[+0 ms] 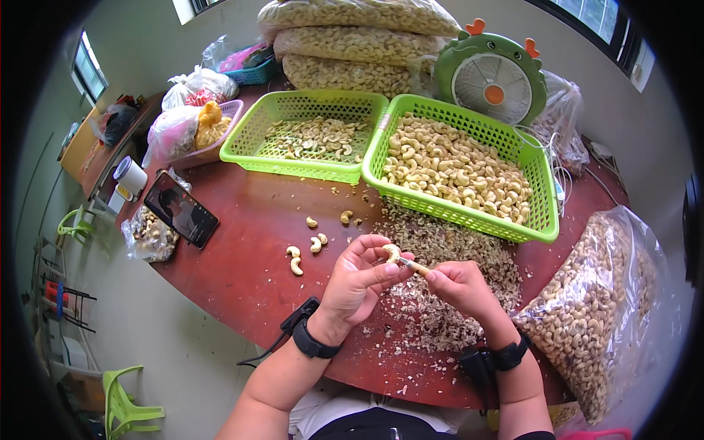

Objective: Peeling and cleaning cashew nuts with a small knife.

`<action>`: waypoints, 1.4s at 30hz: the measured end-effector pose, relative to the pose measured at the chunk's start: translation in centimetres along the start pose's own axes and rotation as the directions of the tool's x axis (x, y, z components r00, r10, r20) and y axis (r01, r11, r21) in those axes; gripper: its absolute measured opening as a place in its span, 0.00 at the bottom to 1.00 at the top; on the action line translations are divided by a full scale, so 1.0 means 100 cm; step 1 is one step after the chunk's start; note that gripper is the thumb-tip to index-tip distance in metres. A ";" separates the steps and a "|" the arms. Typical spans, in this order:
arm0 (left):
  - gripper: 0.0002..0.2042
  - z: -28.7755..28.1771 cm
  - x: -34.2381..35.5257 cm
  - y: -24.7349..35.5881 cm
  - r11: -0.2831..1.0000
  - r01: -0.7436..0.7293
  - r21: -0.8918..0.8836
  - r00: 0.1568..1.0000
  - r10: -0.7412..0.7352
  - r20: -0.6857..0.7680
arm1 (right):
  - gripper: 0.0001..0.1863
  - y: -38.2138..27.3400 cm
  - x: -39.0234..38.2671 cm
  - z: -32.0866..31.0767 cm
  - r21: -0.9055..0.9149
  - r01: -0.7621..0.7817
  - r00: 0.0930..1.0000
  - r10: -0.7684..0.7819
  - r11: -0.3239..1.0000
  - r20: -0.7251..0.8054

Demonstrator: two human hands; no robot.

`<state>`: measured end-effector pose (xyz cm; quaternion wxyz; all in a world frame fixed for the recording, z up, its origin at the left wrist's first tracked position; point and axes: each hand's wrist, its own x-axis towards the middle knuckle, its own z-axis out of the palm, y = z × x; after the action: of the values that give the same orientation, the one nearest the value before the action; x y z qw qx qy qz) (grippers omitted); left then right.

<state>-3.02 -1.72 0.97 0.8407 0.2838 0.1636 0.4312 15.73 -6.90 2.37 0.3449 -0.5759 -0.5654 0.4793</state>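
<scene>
Between the fingers and thumb of my left hand (359, 282) a pale cashew nut (392, 254) is pinched. My right hand (463, 287) grips a small knife (416, 266) by its wooden handle, and the short metal blade points left against the nut. Both hands are above the table, over the near edge of a heap of brown skin scraps (433, 312). Several loose cashews (295, 265) lie on the red tabletop to the left of my hands.
Beyond my hands stand a green basket full of cashews (458, 169) and another green basket (304, 172) with fewer pieces. A big clear bag of cashews (587, 308) leans at the right. A phone (181, 209) is propped up at the left. A green fan (491, 77) stands behind.
</scene>
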 end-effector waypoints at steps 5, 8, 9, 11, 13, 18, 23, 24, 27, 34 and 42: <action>0.15 0.003 0.000 0.001 1.000 -0.019 0.017 1.000 0.019 -0.022 | 0.18 0.001 0.000 0.001 0.032 0.006 1.000 -0.007 0.999 0.021; 0.16 0.004 0.000 0.001 1.000 -0.022 0.014 0.999 0.022 -0.024 | 0.18 -0.001 0.000 0.002 0.046 0.029 0.999 -0.031 0.998 0.026; 0.16 0.005 0.000 0.001 1.000 -0.023 0.017 0.999 0.024 -0.027 | 0.18 -0.002 0.000 0.003 0.041 0.024 0.999 -0.025 0.999 0.032; 0.16 0.005 -0.001 0.000 0.999 -0.024 0.021 0.999 0.025 -0.031 | 0.18 -0.002 0.000 0.003 0.036 0.017 0.999 -0.019 0.999 0.037; 0.16 0.004 -0.001 -0.001 0.998 -0.039 0.042 0.998 0.040 -0.042 | 0.19 -0.002 0.000 0.002 0.027 0.015 0.999 -0.016 1.000 0.044; 0.16 0.007 -0.002 -0.002 0.996 -0.064 0.069 0.996 0.068 -0.055 | 0.18 -0.002 0.000 0.002 0.026 0.008 1.000 -0.008 1.000 0.012; 0.16 0.008 -0.002 -0.003 0.996 -0.061 0.072 0.990 0.070 -0.123 | 0.18 0.001 0.000 0.005 0.017 0.040 0.999 -0.040 0.999 0.017; 0.16 0.009 -0.002 -0.003 0.996 -0.068 0.065 0.991 0.075 -0.111 | 0.18 0.000 0.000 0.005 0.020 0.030 0.999 -0.030 0.999 0.018; 0.16 0.010 -0.002 -0.002 0.994 -0.082 0.066 0.992 0.088 -0.092 | 0.18 0.000 0.000 0.004 0.019 0.030 0.999 -0.030 0.999 0.019; 0.14 0.010 -0.004 -0.004 0.990 -0.107 0.093 0.990 0.115 -0.085 | 0.17 -0.004 -0.001 0.003 0.001 0.022 1.000 -0.022 1.000 0.002; 0.15 0.012 -0.004 -0.006 0.993 -0.109 0.046 0.987 0.114 -0.117 | 0.17 0.004 0.002 0.006 0.024 0.021 0.999 -0.020 0.999 -0.037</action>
<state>-2.24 -2.68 1.56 0.7982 0.2827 0.2061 0.4905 15.32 -6.87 1.78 0.3670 -0.5745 -0.5590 0.4720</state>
